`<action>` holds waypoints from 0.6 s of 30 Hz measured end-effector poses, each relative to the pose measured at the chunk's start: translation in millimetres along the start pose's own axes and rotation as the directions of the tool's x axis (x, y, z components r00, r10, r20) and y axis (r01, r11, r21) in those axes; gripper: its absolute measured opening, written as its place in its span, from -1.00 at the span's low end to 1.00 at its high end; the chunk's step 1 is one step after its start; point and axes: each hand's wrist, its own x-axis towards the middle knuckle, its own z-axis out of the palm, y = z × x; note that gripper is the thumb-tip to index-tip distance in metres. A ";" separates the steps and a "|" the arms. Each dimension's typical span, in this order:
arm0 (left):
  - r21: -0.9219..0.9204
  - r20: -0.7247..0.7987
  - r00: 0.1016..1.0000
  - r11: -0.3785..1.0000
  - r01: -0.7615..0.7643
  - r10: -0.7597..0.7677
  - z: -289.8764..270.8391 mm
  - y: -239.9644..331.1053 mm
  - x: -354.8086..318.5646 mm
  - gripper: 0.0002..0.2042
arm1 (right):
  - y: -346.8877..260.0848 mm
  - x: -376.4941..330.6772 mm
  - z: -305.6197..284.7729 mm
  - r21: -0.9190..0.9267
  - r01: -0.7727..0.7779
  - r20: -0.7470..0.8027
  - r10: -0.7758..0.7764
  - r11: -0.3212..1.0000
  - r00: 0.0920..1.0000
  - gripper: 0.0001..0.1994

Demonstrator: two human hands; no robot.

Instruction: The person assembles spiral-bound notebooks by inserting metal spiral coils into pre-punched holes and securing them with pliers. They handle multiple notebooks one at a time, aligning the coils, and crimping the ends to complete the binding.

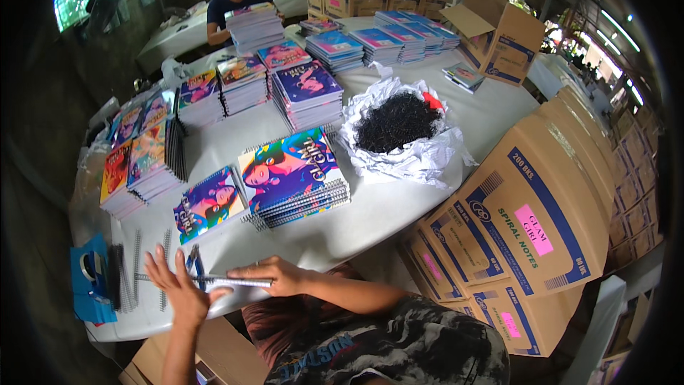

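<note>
My right hand (279, 276) grips a thin notebook (246, 282), seen edge-on above the table's near edge. A spiral wire runs along the notebook and sticks out to the left, behind my left hand (177, 291). That hand is open with its fingers spread, close to the notebook's left end; whether it touches the wire I cannot tell. A blue-handled tool (194, 262), partly covered, lies just behind the notebook. Loose spiral wires (137, 260) lie left of my left hand. Ahead lie a single colourful notebook (209, 204) and a stack of spiral-bound notebooks (291, 171).
Crumpled white wrapping (395, 164) holds a heap of black wire coils (399, 122). Notebook stacks (306, 89) fill the table's far side. A blue holder (91, 278) stands at the left edge. Cartons (527, 221) rise on the right. A person (239, 0) sits opposite.
</note>
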 end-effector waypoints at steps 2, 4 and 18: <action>-0.125 0.070 0.996 0.991 -0.046 0.055 33.7 19.1 -58.9 0.00 | -0.8 -1.4 9.0 0.042 -0.043 -0.016 0.044 0.998 0.999 -0.50; -0.063 -0.035 0.983 0.981 -0.182 0.180 44.2 25.7 -68.6 0.02 | -0.3 -3.8 7.5 0.060 -0.091 -0.041 0.094 0.994 0.995 -0.51; -0.255 -0.280 0.947 0.963 0.087 -0.160 70.3 31.7 -19.2 -0.13 | -6.6 0.6 18.6 -0.063 -0.057 -0.181 0.045 0.996 0.982 -0.61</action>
